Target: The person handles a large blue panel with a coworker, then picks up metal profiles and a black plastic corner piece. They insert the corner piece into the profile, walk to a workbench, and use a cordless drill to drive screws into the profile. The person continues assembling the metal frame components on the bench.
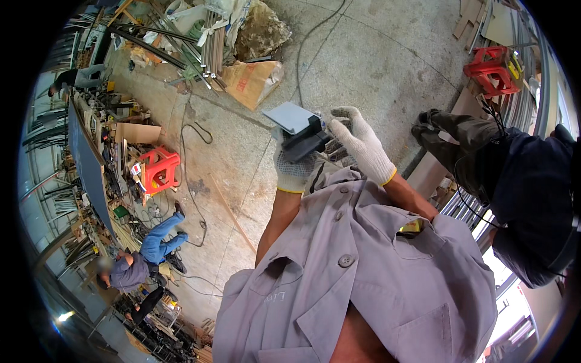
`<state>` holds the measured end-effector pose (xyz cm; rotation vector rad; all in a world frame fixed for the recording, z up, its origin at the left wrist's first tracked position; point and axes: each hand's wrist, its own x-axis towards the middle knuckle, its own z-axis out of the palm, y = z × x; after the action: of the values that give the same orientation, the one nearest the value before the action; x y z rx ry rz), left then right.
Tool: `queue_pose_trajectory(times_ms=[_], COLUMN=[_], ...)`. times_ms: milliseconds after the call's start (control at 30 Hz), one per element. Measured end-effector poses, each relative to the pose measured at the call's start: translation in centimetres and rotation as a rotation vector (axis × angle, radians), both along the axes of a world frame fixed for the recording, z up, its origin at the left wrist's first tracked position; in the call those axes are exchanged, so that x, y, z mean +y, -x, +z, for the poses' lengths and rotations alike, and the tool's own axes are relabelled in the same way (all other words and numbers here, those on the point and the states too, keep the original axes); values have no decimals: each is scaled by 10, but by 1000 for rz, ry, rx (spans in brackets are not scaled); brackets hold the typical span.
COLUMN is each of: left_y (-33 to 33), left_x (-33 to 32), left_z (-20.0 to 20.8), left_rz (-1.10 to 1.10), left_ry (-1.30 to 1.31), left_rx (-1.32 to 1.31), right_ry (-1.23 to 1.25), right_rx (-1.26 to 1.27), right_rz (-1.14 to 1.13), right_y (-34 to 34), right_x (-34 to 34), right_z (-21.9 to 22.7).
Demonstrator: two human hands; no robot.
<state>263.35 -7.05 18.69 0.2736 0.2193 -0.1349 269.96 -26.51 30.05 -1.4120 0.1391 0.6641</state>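
While the left hand point(295, 168) gripped the black mount point(304, 143) before the shirt point(357, 242), grey plate point(290, 117) uppermost, the right hand point(365, 145) sat with thumb and fingers parted beside it, contact unclear. The mount looked light and stiff, the plate slippery; its black body seemed the surest hold.

1. Left hand point(293, 171), white glove with yellow cuff: closed around black device point(302, 145); pale grey flat panel point(290, 117) at its top.
2. Right hand point(366, 145), gloved alike: fingers parted, just beside device; contact unclear.
3. Red stools point(160, 170) on both sides; dark cable point(192, 187) on concrete floor point(375, 66).
4. Co-worker in dark top point(532, 187) stands at right.
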Motion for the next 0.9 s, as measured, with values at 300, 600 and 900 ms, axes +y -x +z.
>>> queue_pose_trajectory(times_ms=[300,600,900], left_y=[-13,-42,-58], left_x=[24,34,56], left_z=[59,67,73], left_rz=[83,354,439], left_ry=[-559,-546,-447], left_rx=[141,413,581], right_ry=[-598,-644,-75], right_rx=[569,617,-230], right_rz=[6,-74,-36], right_y=[7,11,16], right_x=[23,20,4], right_z=[-22,-23,6])
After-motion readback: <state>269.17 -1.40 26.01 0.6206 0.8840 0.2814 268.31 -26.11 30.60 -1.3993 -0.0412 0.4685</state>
